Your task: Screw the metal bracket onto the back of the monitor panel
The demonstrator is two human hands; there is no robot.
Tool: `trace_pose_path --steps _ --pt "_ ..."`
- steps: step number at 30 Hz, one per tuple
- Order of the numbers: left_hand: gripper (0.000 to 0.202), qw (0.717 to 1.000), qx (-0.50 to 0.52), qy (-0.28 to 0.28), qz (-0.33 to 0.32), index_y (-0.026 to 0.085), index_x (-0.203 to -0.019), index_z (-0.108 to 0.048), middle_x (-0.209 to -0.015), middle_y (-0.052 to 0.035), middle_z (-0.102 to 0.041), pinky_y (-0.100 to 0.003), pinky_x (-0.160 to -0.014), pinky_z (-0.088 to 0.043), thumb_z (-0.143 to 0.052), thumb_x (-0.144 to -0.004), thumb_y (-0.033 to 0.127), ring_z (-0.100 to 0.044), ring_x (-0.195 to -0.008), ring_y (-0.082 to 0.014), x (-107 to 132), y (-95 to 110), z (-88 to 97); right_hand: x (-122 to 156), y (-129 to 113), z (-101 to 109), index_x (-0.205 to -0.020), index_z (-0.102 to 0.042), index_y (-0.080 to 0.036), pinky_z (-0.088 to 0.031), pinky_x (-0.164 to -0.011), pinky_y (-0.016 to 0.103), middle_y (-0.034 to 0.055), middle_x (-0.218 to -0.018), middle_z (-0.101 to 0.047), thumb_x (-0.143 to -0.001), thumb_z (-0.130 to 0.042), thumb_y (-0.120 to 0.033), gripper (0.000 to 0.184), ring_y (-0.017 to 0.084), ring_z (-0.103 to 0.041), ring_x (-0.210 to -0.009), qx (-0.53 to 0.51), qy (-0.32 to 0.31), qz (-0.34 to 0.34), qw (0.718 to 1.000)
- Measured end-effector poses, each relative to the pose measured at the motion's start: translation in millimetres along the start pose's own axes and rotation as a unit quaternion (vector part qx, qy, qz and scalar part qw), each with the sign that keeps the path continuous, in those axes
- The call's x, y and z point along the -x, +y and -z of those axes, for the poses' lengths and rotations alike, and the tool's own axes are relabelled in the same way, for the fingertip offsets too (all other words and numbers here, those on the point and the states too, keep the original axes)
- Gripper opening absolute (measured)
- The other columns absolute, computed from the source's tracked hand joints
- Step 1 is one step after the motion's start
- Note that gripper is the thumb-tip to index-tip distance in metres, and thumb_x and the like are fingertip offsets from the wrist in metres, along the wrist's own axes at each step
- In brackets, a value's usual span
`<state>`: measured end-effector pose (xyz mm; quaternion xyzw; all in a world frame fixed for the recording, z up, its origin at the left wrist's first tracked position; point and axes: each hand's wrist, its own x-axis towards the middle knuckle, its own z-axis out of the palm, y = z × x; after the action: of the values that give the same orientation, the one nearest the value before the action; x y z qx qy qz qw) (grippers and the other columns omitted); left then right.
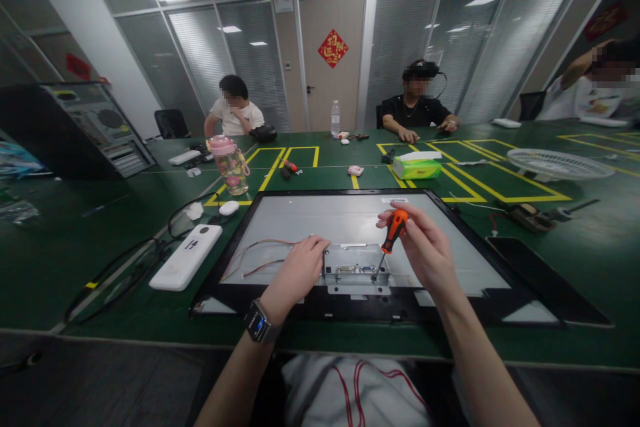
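Note:
A monitor panel (450, 240) lies face down on the green table, with a small metal circuit-board cover (356, 268) near its front edge. My right hand (425, 250) is closed around an orange-handled screwdriver (394, 232), its tip touching the right side of the metal cover. Resting on the panel just left of that cover, my left hand (299, 268) has its fingers curled, knuckles up, touching the cover's left edge. Thin red and white wires (255, 260) run across the panel to the left. A smartwatch sits on my left wrist.
A white power adapter (186, 257) with black cables lies left of the panel. Behind it stand a pink-lidded bottle (230, 163), a green tissue box (416, 167), a white fan grille (560, 163) and an open computer case (90, 127). Three people sit along the far side.

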<state>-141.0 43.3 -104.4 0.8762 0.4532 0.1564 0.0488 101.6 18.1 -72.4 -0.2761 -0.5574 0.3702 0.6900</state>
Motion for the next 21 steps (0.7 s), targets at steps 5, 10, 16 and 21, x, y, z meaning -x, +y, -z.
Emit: trace_pose_path --steps 5,10,16,21 --pt "0.037 1.000 -0.006 -0.005 0.003 0.019 -0.127 -0.056 -0.126 -0.0090 -0.060 -0.039 -0.105 -0.045 -0.038 -0.097 0.007 -0.057 -0.118 -0.0233 -0.1 1.8 2.0 0.9 2.7 3.2 -0.098 -0.074 -0.029 -0.052 -0.073 0.030 0.0014 -0.090 -0.066 -0.081 -0.078 -0.028 0.018 0.018 -0.062 -0.083 0.084 0.055 0.045 0.994" --pt "0.037 1.000 -0.003 -0.007 0.007 0.017 -0.127 -0.055 -0.127 -0.0092 -0.060 -0.039 -0.105 -0.045 -0.038 -0.097 0.007 -0.057 -0.118 -0.0236 -0.4 1.3 0.7 2.5 3.7 4.7 -0.111 -0.075 -0.027 -0.053 -0.084 0.037 0.0064 -0.107 -0.069 -0.093 -0.062 -0.038 0.024 0.021 -0.066 -0.093 0.048 0.055 0.018 0.997" --pt "0.037 1.000 0.004 -0.001 0.002 0.017 -0.127 -0.056 -0.126 -0.0093 -0.060 -0.039 -0.106 -0.045 -0.037 -0.097 0.007 -0.057 -0.118 -0.0232 -0.5 -0.3 -1.6 1.4 6.0 6.3 -0.094 -0.077 -0.029 -0.049 -0.070 0.025 0.0005 -0.093 -0.065 -0.080 -0.079 -0.027 0.014 0.015 -0.060 -0.083 0.019 0.088 0.028 0.996" --pt "0.036 1.000 0.001 -0.004 0.005 0.017 -0.126 -0.056 -0.126 -0.0092 -0.060 -0.040 -0.106 -0.045 -0.037 -0.097 0.007 -0.057 -0.118 -0.0236 -0.3 0.3 0.2 -0.6 -1.3 3.3 -0.088 -0.080 -0.025 -0.051 -0.075 0.028 0.0038 -0.094 -0.066 -0.081 -0.074 -0.033 0.011 0.017 -0.061 -0.085 -0.054 0.056 0.008 0.997"
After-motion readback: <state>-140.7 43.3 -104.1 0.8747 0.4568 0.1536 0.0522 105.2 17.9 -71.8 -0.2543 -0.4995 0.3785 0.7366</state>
